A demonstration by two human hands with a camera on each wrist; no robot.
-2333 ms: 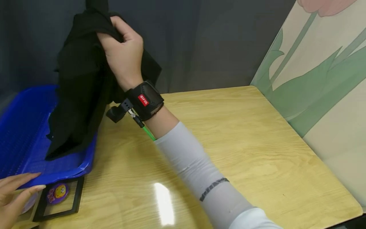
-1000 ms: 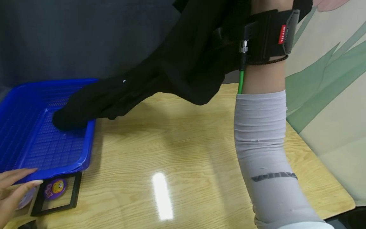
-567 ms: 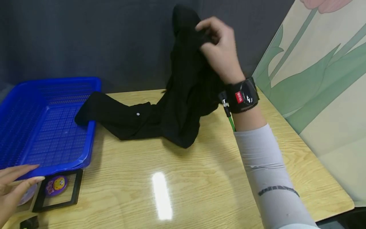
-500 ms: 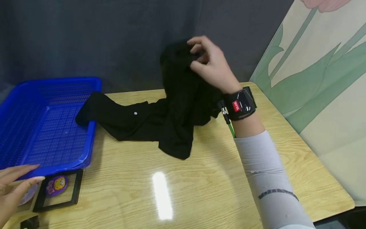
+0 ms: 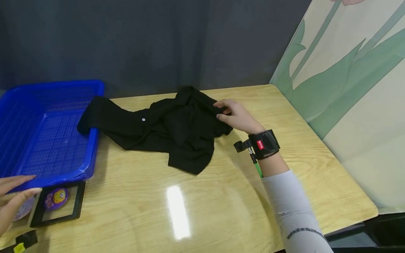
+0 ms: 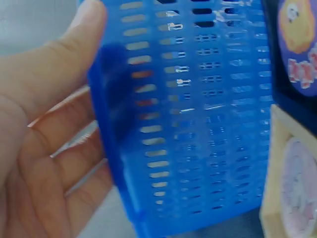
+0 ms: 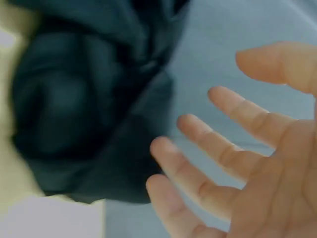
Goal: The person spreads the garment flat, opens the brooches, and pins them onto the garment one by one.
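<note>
A black garment [image 5: 158,126] lies crumpled on the wooden table [image 5: 221,203], and one end of it hangs over the right rim of a blue plastic basket [image 5: 47,86]. My right hand [image 5: 226,111] is at the garment's right edge. In the right wrist view my right hand [image 7: 233,148] has its fingers spread, with the garment [image 7: 84,114] just beside them and nothing gripped. My left hand [image 5: 14,193] lies with straight fingers against the basket's near corner. The left wrist view shows my left hand [image 6: 54,148] against the basket's wall [image 6: 198,124].
A black frame with a cartoon sticker [image 5: 57,203] lies in front of the basket. A small black and yellow object [image 5: 22,242] sits at the table's near left edge. A painted flower panel [image 5: 348,88] stands on the right, and a dark curtain hangs behind.
My right hand carried the garment from above the basket to the right, lowered it onto the table and let go of it. The left hand stayed at the basket.
</note>
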